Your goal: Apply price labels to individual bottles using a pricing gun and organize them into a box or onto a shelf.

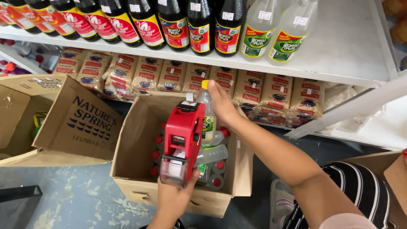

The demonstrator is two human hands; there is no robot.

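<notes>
Left hand [174, 199] clenched on red plastic price-label gun [181, 142], right hand [222, 106] at 1 o'clock gripping clear yellow-capped bottle [207, 111] over open cardboard box [135, 140]

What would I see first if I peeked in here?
The bright red price gun in the left hand, right in the middle. Behind it, the right hand grips a clear bottle with a yellow cap, above an open box of red-capped bottles. Dark and clear bottles line the white shelf up top.
</notes>
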